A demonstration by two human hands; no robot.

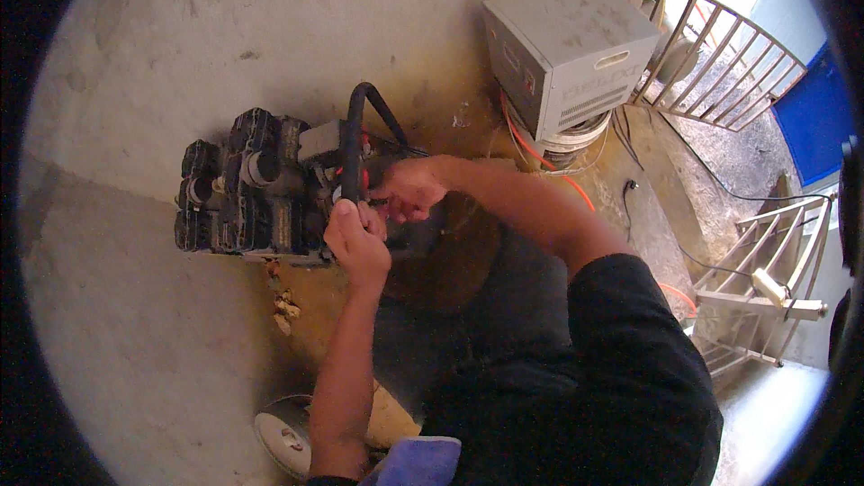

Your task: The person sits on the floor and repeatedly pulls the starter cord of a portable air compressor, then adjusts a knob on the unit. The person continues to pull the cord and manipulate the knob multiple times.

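A dirty black compressor-like machine (256,180) with several blocky heads and a tall hooped black handle (380,108) sits against the pale concrete wall. My left hand (355,238) is closed at the lower front end of the handle, thumb raised beside a small silver part with red pieces (364,175) behind it. My right hand (414,189) reaches in from the right just beside it, fingers curled at the same fittings under the handle. What exactly the fingers of either hand grip is hidden or too small to make out.
A grey metal box (576,45) stands on white buckets (571,137) with an orange hose (576,189) beside it. At the right are metal railings (711,72), a rack (765,261), black cables and a blue panel (801,108). A pale wheel-shaped object (279,441) lies at lower left.
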